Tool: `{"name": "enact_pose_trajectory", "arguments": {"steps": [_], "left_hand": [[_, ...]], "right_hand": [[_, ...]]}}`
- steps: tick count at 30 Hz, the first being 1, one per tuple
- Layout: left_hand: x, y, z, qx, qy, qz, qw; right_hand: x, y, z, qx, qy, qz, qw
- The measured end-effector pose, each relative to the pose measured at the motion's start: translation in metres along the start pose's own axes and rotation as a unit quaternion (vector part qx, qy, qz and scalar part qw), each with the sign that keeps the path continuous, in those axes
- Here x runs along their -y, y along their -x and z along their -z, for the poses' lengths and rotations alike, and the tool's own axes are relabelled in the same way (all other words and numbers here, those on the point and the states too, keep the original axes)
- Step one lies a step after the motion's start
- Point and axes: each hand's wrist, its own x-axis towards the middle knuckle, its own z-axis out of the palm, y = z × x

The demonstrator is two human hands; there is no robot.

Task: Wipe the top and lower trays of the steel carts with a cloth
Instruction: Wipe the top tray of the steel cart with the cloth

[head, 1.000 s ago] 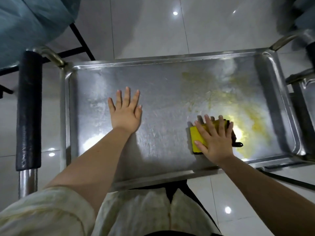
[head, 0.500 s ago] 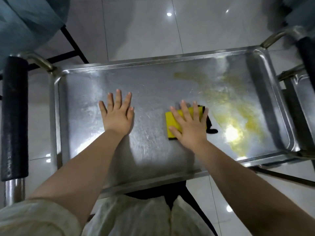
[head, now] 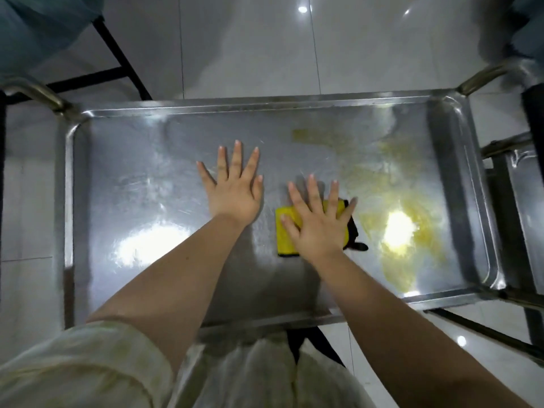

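Observation:
The steel cart's top tray [head: 123, 172] fills the middle of the head view. A yellow cloth with a black edge [head: 284, 234] lies flat on it, right of centre. My right hand [head: 318, 219] presses down on the cloth with straight, spread fingers. My left hand [head: 235, 189] rests flat on the bare steel just left of it, fingers spread. A yellowish smear [head: 412, 201] covers the right part of the tray, beside the cloth.
A second steel cart [head: 527, 184] stands against the right side. Curved handle bars rise at the far left corner [head: 41, 95] and the far right corner [head: 488, 75]. A black frame [head: 117, 63] and blue fabric [head: 35, 30] sit at the far left on white floor tiles.
My right hand slid the cloth leftward, off the yellow smear and toward the tray's middle. It now sits close to my left hand, which stayed flat on the steel.

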Motion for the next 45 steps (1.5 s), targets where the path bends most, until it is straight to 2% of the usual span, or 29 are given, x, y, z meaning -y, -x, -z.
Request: {"name": "enact_pose_trajectory", "arguments": {"steps": [3,6,10,14,17,19,21,23,24,25,28,29,30,32,34,35,36,37,39,40,41,42,43,45], "left_hand": [[0.0,-0.002,-0.001,-0.004,-0.002,-0.003,1.0],[0.002,-0.003,-0.002,-0.012,0.002,0.002,1.0],[0.0,-0.003,-0.002,-0.013,0.01,0.004,1.0],[0.0,-0.003,-0.002,-0.013,0.01,0.006,1.0],[0.0,-0.002,-0.003,-0.017,0.007,0.004,1.0],[0.0,-0.002,-0.003,-0.022,0.005,0.004,1.0],[0.001,-0.003,-0.003,-0.023,0.001,0.008,1.0],[0.0,-0.004,-0.004,-0.023,0.001,0.014,1.0],[0.0,-0.004,-0.004,-0.023,0.001,0.015,1.0],[0.0,-0.004,-0.004,-0.022,0.003,0.015,1.0],[0.0,-0.004,-0.003,-0.018,0.007,0.014,1.0],[0.0,-0.004,-0.002,-0.016,0.005,0.014,1.0],[0.0,-0.004,-0.001,-0.013,0.002,0.013,1.0],[-0.001,-0.003,-0.001,-0.011,-0.005,0.01,1.0],[0.0,-0.004,-0.001,-0.011,-0.008,0.01,1.0],[0.0,-0.004,-0.001,-0.01,-0.008,0.009,1.0],[0.001,-0.005,-0.002,-0.01,-0.009,0.009,1.0],[0.002,-0.005,-0.002,-0.01,-0.01,0.01,1.0],[0.004,-0.004,-0.002,-0.012,-0.007,0.011,1.0],[0.005,-0.004,-0.002,-0.016,-0.005,0.011,1.0],[0.005,-0.004,-0.002,-0.019,-0.002,0.012,1.0],[0.005,-0.003,-0.002,-0.02,0.0,0.012,1.0],[0.005,-0.003,-0.002,-0.019,0.0,0.011,1.0],[0.001,-0.005,-0.003,-0.02,-0.004,0.008,1.0]], "right_hand": [[0.005,-0.107,0.039,-0.007,-0.015,-0.023,1.0],[0.011,-0.15,0.052,-0.014,-0.018,-0.016,1.0],[-0.007,-0.084,0.028,-0.029,0.018,0.11,0.993],[-0.036,0.029,-0.014,-0.038,0.047,0.157,0.986],[-0.042,0.003,-0.007,-0.023,0.073,0.189,0.979],[-0.026,-0.065,0.014,-0.051,0.051,0.151,0.986],[-0.006,-0.135,0.039,-0.053,0.02,0.071,0.996],[0.009,-0.173,0.055,-0.049,0.007,0.022,0.999],[0.014,-0.173,0.057,-0.047,0.01,0.024,0.999],[0.015,-0.16,0.056,-0.04,0.02,0.046,0.998],[-0.018,-0.098,0.034,-0.019,0.081,0.2,0.976],[-0.042,-0.086,0.03,-0.014,0.087,0.21,0.974],[-0.07,-0.085,0.03,-0.009,0.088,0.182,0.979],[-0.118,-0.102,0.041,-0.012,0.045,-0.004,0.999],[-0.127,-0.131,0.056,-0.026,-0.054,-0.214,0.975],[-0.112,-0.147,0.062,-0.035,-0.09,-0.261,0.961],[-0.085,-0.157,0.067,-0.036,-0.104,-0.253,0.961],[-0.053,-0.161,0.067,-0.032,-0.096,-0.192,0.976],[0.004,-0.151,0.056,-0.027,-0.016,0.019,0.999],[0.014,-0.141,0.053,-0.009,0.034,0.123,0.992],[0.006,-0.137,0.055,0.012,0.072,0.192,0.979],[-0.019,-0.139,0.057,0.012,0.088,0.216,0.972],[-0.053,-0.142,0.058,-0.003,0.085,0.183,0.979],[-0.122,-0.149,0.062,-0.037,0.027,-0.006,0.999]]}}
